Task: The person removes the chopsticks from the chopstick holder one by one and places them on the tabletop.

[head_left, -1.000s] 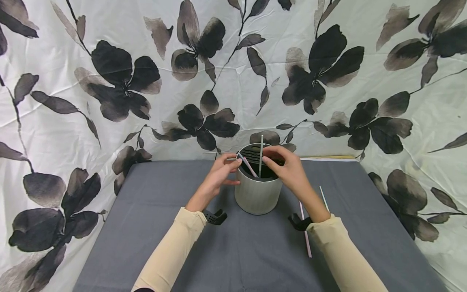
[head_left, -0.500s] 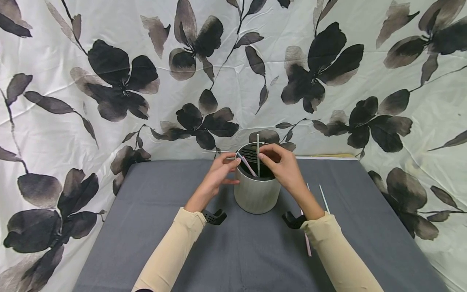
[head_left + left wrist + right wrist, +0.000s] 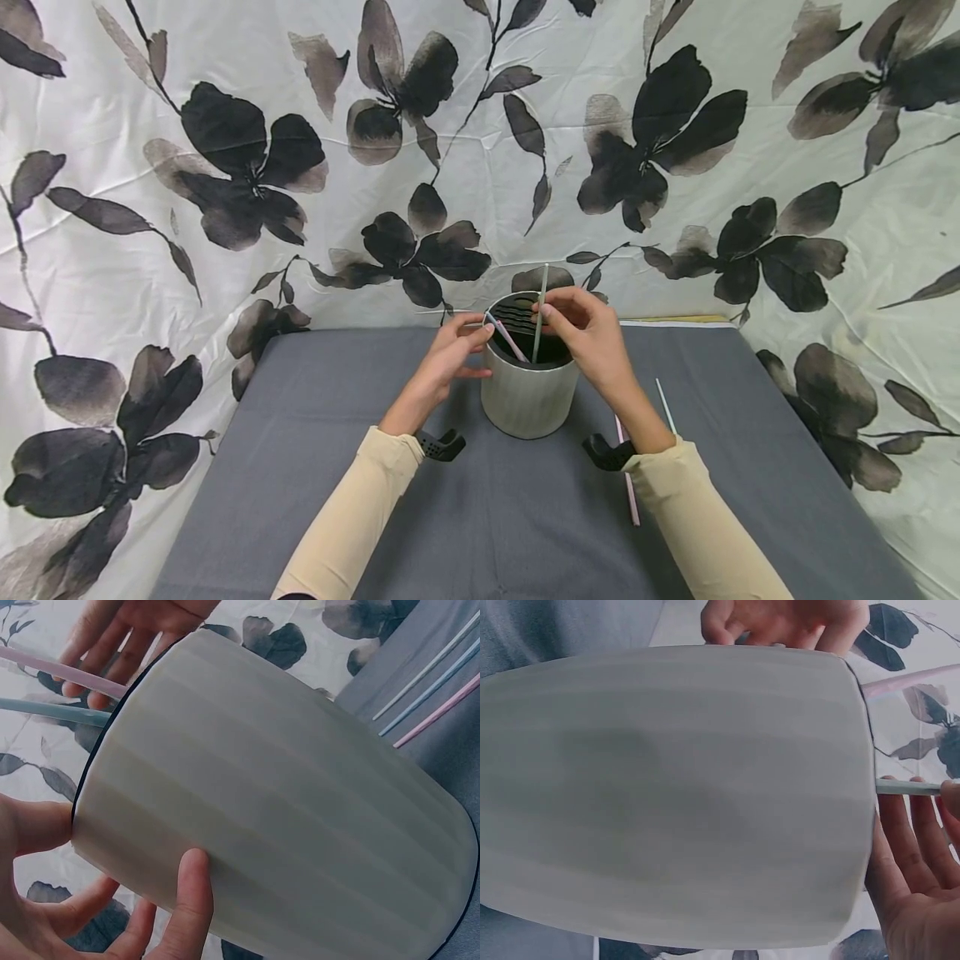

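Observation:
A pale grey ribbed container [image 3: 528, 404] with a dark interior stands upright on the table. My left hand [image 3: 452, 348] steadies its left side, thumb at the rim and a fingertip against the wall. My right hand [image 3: 592, 335] pinches a pale green straw [image 3: 543, 287] between thumb and fingers above the opening. That straw leans slightly right, its lower end inside the container. A pink straw [image 3: 509, 338] and a blue straw [image 3: 492, 320] lean on the left rim near my left thumb. The straws' lower ends are hidden inside.
On the grey cloth-covered table [image 3: 360, 383], right of the container, lie a pink straw [image 3: 632, 500] and a pale straw [image 3: 665, 407], partly behind my right forearm. The left wrist view also has a blue straw [image 3: 427, 691] between them. A floral cloth [image 3: 480, 208] hangs behind.
My right hand shifts slightly left, then back right with the pale green straw, which now tilts rightward and stands a little higher. My left hand and the container stay put.

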A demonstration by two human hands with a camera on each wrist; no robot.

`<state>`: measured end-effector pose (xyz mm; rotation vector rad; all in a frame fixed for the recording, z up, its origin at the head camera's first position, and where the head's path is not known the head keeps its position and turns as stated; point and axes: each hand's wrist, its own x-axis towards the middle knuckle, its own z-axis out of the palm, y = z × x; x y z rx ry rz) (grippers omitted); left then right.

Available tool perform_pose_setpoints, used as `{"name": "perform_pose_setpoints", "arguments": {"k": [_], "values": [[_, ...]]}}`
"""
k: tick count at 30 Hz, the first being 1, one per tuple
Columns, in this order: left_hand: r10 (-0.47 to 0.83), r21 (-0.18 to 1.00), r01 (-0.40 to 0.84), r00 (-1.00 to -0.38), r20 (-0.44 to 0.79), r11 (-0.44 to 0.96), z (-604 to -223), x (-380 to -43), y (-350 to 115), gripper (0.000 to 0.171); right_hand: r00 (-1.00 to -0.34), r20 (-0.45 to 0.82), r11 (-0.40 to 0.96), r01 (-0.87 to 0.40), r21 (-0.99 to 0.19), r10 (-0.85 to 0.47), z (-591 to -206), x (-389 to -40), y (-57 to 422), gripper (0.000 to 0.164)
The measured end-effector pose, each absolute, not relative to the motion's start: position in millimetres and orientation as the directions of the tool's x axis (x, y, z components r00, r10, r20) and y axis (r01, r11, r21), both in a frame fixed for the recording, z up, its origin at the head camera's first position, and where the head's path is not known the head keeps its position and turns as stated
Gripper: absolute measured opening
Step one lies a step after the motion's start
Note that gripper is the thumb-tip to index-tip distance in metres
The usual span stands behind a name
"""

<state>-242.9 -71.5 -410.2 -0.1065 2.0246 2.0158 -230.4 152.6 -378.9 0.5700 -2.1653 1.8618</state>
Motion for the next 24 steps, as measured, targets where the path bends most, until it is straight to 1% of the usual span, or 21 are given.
{"name": "perform_pose_setpoints", "arguments": {"k": [4,11,19,24], "values": [[0.143,0.969,-0.246,-0.959,-0.246,0.021,-410,-243,-72,0.048,-0.892,0.442,0.094,-0.450,-0.888,-0.099,-374,-228,155,0.025],[0.147,0.969,-0.245,-0.958,-0.245,0.023,-408,-241,-73,0.048,-0.865,0.501,-0.001,-0.501,-0.865,0.001,-364,-225,161,0.026],[0.148,0.971,-0.237,-0.960,-0.238,0.022,-410,-241,-72,0.047,-0.817,0.568,-0.162,-0.576,-0.801,0.096,-351,-225,172,0.019],[0.144,0.972,-0.233,-0.962,-0.233,0.020,-411,-239,-72,0.048,-0.810,0.571,-0.253,-0.586,-0.770,0.136,-338,-224,181,0.019]]}}
